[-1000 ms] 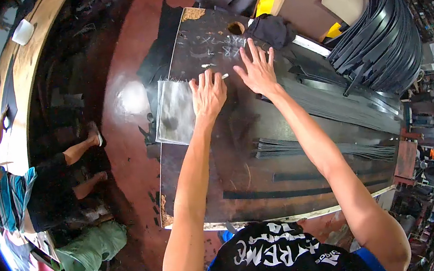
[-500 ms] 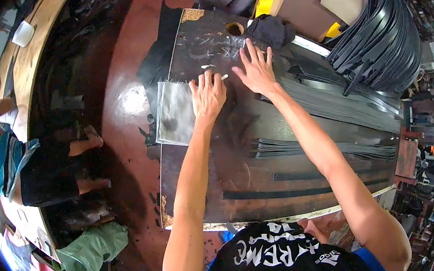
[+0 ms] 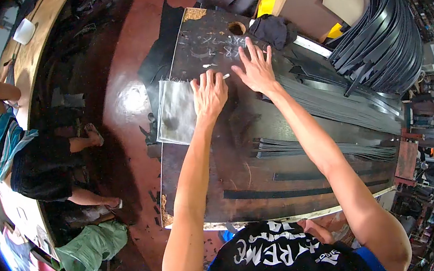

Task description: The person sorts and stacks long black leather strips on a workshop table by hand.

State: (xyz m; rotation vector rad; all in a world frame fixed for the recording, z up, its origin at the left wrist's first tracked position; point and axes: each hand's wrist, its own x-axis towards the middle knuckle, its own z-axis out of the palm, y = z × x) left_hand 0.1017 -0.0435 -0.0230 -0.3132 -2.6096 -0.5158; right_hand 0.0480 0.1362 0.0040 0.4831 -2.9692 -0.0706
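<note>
My left hand (image 3: 210, 95) rests at the right edge of a stack of grey sheets (image 3: 175, 113), its fingers bent. A short white stick (image 3: 226, 76) shows by its fingertips; whether the fingers grip it I cannot tell. My right hand (image 3: 257, 71) is spread over the dark table (image 3: 229, 150), holding nothing. Pale chalk-like writing (image 3: 222, 45) lies beyond both hands. Grey strips (image 3: 332, 99) fan out to the right of my right hand, and a smaller bundle of strips (image 3: 321, 149) lies nearer my body.
A large coil of black strips (image 3: 383, 34) stands at the back right beside brown sheets (image 3: 303, 0). A black cloth (image 3: 272, 30) lies near a hole in the table. At the left, a person (image 3: 29, 147) stands by a wooden bench (image 3: 43, 43); a green sack (image 3: 93, 251) is below.
The person at the left has shifted posture, with head and legs now placed differently. My hands keep nearly the same place and shape.
</note>
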